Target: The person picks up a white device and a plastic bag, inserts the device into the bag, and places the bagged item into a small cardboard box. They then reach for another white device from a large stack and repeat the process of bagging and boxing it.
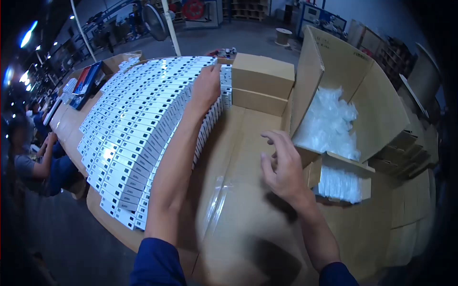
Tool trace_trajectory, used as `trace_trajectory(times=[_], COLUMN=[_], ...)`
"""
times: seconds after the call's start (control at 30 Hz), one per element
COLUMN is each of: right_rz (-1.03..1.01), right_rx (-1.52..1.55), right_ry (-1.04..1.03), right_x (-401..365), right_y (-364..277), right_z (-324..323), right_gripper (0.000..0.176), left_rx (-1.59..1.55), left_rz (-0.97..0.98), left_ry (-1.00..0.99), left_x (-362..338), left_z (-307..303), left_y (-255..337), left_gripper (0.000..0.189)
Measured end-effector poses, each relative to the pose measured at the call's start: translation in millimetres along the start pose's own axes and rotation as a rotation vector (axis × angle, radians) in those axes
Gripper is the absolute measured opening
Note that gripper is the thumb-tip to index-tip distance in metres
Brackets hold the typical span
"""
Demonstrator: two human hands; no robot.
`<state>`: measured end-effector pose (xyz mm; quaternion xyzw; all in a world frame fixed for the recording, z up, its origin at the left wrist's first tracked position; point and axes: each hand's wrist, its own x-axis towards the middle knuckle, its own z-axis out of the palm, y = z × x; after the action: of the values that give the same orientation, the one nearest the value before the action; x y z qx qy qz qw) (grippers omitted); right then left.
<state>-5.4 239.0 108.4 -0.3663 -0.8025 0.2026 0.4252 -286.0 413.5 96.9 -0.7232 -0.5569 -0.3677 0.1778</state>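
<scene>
free: sealed carton top (238,143) | blocked: white boxes (133,124) left, open carton (377,105) right

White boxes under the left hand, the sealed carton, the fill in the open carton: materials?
White boxes: printed paperboard, it seems, smooth finish; crisp edges, dark label panels. Sealed carton: brown cardboard, likely corrugated, matte, with a glossy clear tape strip that catches glare. Fill in the open carton: thin clear plastic film, probably bags; crinkled, translucent, shiny.
</scene>
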Motion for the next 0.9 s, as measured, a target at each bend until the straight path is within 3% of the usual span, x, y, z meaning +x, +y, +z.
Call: trace_trajectory(times=[0.07,0.1,0.37,0.5,0.63,0.67,0.77,0.9], right_rz=[-0.042,-0.068,-0.029,0.1,0.147,0.082,0.123,0.254], right_rx=[0.019,0.017,0.026,0.059,0.022,-0.038,-0.065,-0.06], right_ry=[-0.086,-0.11,-0.15,-0.158,-0.178,-0.124,-0.009,-0.029], right_x=[39.1,56.0,123.2,139.5,152.2,155.5,169.7,178.7], right_y=[14.3,23.4,65.1,79.6,94.7,102.2,108.4,109.8], right_z=[22.2,33.4,80.1,94.8,101.1,103.2,100.5,98.9], right_gripper=[0.042,0.042,0.038,0.04,0.045,0.049,0.05,0.054], left_rx=[0.039,0.058,0.315,0.215,0.246,0.274,0.133,0.043], left_rz=[0.078,0.205,0.108,0.252,0.158,0.217,0.128,0.102], left_ry=[-0.069,-0.017,-0.431,-0.127,-0.323,-0.255,-0.207,-0.108], left_x=[33.2,43.0,76.0,53.7,52.7,50.5,43.8,22.8], left_z=[22.8,31.4,42.9,49.1,45.3,43.8,27.3,-1.1], left_y=[-22.4,-30.3,-46.4,-55.3,-50.5,-49.4,-40.6,-22.1], left_gripper=[0.045,0.033,0.043,0.033,0.042,0.028,0.042,0.028])
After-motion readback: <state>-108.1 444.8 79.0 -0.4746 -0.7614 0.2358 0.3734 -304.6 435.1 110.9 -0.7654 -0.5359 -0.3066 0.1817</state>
